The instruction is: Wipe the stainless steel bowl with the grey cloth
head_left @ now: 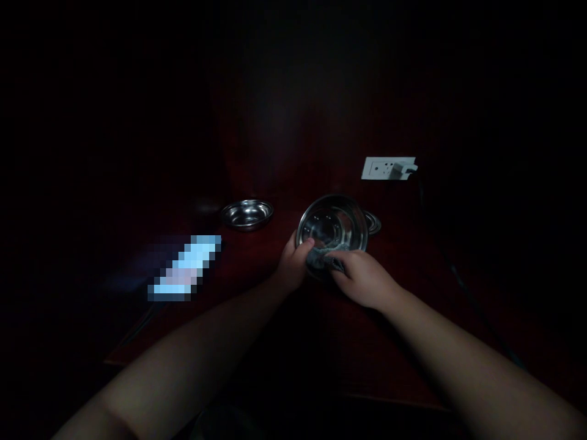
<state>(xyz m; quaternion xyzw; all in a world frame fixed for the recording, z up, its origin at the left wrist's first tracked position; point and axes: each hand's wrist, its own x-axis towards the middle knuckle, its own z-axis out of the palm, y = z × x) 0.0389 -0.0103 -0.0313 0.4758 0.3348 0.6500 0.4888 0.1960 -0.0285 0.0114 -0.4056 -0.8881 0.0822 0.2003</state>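
A shiny steel bowl (332, 226) is tilted toward me on the dark reddish table (257, 293). My left hand (293, 263) grips its near left rim, thumb over the edge. My right hand (362, 278) is closed on a small dark cloth (323, 258), which is pressed against the bowl's near rim. Both forearms reach in from the bottom of the view.
A second, shallower steel bowl (246, 214) sits to the left. Another steel piece (372, 222) peeks out behind the held bowl. A white power strip (389, 168) with a plug and a dark cable (458, 275) lies at the right. A lit screen (186, 267) glows at the left.
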